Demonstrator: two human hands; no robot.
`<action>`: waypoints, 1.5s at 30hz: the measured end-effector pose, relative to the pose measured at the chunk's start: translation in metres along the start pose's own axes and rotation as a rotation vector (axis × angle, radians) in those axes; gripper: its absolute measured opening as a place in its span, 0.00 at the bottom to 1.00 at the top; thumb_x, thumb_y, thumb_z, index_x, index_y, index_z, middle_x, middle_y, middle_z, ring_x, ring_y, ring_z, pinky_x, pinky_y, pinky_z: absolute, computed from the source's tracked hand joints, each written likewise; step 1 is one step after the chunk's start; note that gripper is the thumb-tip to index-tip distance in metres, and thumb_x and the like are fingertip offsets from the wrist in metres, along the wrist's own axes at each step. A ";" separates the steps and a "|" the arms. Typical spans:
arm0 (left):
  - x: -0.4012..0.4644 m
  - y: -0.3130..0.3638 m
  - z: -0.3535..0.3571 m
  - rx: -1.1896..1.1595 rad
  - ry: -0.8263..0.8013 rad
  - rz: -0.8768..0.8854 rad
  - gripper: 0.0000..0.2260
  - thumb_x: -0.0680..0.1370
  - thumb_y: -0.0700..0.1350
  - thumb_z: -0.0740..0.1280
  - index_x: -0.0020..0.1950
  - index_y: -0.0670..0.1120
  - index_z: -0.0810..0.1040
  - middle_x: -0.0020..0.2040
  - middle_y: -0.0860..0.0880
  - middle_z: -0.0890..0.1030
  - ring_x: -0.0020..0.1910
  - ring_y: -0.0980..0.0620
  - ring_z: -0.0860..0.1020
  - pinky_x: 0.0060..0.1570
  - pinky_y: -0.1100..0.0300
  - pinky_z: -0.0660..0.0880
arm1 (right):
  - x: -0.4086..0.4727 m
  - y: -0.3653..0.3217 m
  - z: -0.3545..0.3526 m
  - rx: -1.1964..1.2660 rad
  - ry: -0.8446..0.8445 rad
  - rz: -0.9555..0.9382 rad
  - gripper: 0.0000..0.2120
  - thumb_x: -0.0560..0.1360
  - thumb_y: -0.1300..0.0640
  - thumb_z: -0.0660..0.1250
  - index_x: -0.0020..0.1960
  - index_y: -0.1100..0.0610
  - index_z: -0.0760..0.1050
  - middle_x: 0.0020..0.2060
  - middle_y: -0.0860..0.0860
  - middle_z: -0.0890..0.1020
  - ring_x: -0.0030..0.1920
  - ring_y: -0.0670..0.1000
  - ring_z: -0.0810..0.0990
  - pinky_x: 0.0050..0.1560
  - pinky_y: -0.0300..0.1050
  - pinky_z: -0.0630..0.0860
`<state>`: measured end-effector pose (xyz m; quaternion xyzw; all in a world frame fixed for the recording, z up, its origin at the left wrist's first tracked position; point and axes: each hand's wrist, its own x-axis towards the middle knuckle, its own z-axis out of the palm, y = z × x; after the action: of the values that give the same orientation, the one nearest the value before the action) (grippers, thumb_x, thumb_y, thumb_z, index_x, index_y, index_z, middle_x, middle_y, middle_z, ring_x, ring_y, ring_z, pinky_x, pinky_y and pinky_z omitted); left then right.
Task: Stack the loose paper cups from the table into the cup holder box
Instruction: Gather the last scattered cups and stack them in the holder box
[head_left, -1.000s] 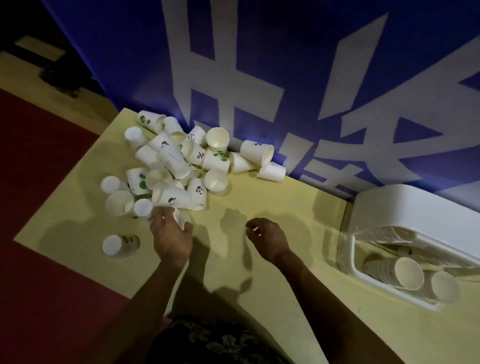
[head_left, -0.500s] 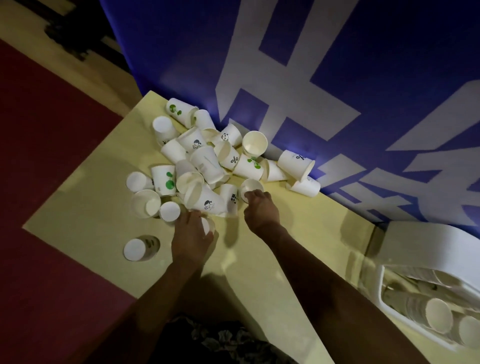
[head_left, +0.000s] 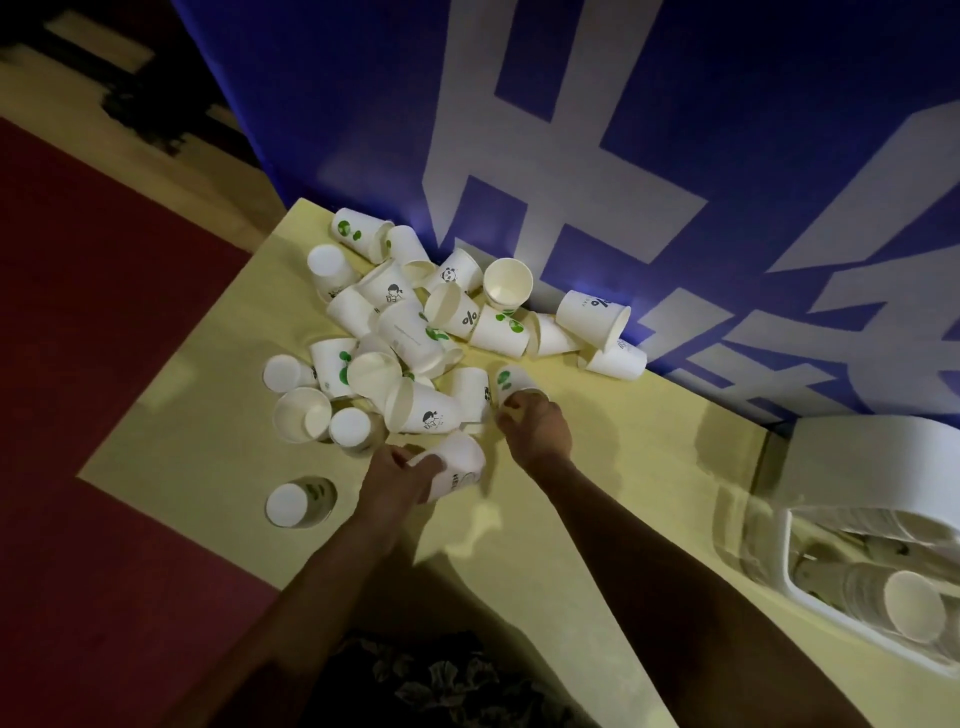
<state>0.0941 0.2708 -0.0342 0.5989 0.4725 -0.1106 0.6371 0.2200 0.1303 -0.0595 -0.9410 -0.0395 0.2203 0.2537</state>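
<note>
Beside the pile, both hands now grip cups: left hand (head_left: 397, 480) a lifted cup (head_left: 457, 467), right hand (head_left: 535, 421) a green-dotted cup (head_left: 511, 382).

Blue banner (head_left: 727, 130), red floor (head_left: 104, 415)

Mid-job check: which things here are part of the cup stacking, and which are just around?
Job: cup pile; cup in left hand; cup under right hand; lone cup; holder box with stacked cups.
Not job: banner; table; red floor.
</note>
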 end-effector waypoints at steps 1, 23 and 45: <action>-0.004 0.002 -0.001 -0.111 -0.037 -0.025 0.13 0.70 0.45 0.74 0.43 0.44 0.70 0.43 0.44 0.76 0.43 0.47 0.76 0.39 0.54 0.75 | 0.003 -0.003 0.000 0.021 0.008 0.043 0.09 0.75 0.52 0.67 0.51 0.54 0.81 0.51 0.54 0.82 0.51 0.58 0.80 0.48 0.47 0.77; -0.057 0.043 0.080 0.599 -0.436 0.654 0.28 0.73 0.50 0.70 0.71 0.60 0.65 0.63 0.55 0.72 0.58 0.52 0.75 0.55 0.56 0.74 | -0.104 0.049 -0.066 0.760 0.351 0.120 0.05 0.80 0.63 0.59 0.49 0.64 0.73 0.43 0.55 0.80 0.45 0.54 0.82 0.41 0.47 0.83; -0.196 -0.005 0.295 0.850 -0.449 1.249 0.11 0.79 0.49 0.61 0.44 0.46 0.81 0.40 0.51 0.80 0.39 0.51 0.75 0.40 0.52 0.74 | -0.255 0.306 -0.195 0.320 0.787 0.136 0.04 0.75 0.62 0.67 0.44 0.54 0.78 0.35 0.48 0.82 0.36 0.51 0.80 0.37 0.49 0.78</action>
<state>0.1253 -0.0697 0.0587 0.9090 -0.1744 -0.0217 0.3778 0.0639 -0.2724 0.0410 -0.9026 0.1572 -0.1360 0.3771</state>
